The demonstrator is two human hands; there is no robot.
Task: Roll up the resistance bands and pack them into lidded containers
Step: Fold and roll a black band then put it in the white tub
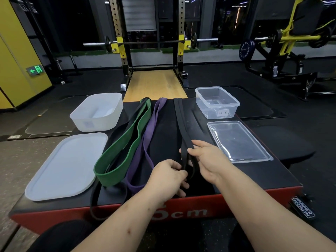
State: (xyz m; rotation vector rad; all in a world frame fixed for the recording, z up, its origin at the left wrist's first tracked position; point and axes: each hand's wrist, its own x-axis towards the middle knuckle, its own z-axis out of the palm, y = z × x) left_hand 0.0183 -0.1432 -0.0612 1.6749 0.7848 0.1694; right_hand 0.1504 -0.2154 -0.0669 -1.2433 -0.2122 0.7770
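Both hands are on the near end of the narrow black band (180,120), which lies flat along the top of the box (254,179), its far end at the far edge; the left hand (168,176) has its fingers curled and pinches the end loop; the right hand (207,158) holds the two strands just beyond, thumb over and fingers under. No roll is formed yet, as far as can be seen.

Risks, as judged:
- the rubber is springy; a loose first turn is likely to unwind when either grip shifts;
- the two strands may slip apart and roll crooked, too wide for the clear tub (211,110);
- the purple band (145,142) lies just beside the left hand and could be dragged along;
- a second black band (94,200) hangs over the front edge and could slide off;
- the clear lid (238,140) lies near the right wrist and could be knocked.
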